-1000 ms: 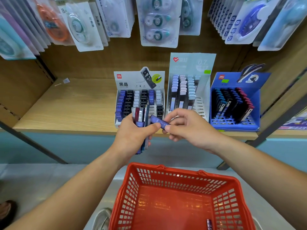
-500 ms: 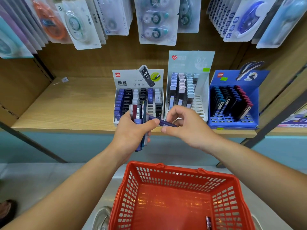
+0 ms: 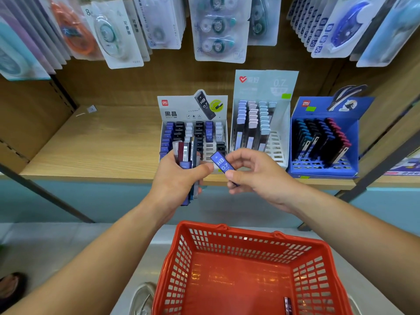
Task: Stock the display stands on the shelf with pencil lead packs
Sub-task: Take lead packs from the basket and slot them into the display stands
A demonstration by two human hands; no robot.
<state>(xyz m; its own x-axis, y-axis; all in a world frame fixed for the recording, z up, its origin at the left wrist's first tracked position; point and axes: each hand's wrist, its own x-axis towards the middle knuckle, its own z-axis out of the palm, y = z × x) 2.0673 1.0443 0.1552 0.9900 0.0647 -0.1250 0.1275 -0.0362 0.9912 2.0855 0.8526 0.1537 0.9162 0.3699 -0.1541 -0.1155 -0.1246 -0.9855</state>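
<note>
My left hand (image 3: 176,178) grips a bundle of several pencil lead packs (image 3: 186,153), held upright in front of the shelf edge. My right hand (image 3: 254,176) pinches one blue pack (image 3: 222,164) marked HB 0.7 between thumb and fingers, just right of the bundle. Behind the hands stands the grey display stand (image 3: 193,108) with rows of blue, black and white packs. A pale stand (image 3: 266,87) holds pastel-capped packs, and a blue stand (image 3: 325,169) holds dark packs at the right.
A red plastic basket (image 3: 250,242) sits below my arms with one pack (image 3: 287,304) in its near right corner. Blister cards of correction tape (image 3: 218,28) hang above the wooden shelf (image 3: 91,146). A shoe tip (image 3: 10,287) shows at bottom left.
My right hand has drawn the blue pack out of the bundle and turned it so its HB 0.7 label faces me. My left hand keeps its hold on the bundle.
</note>
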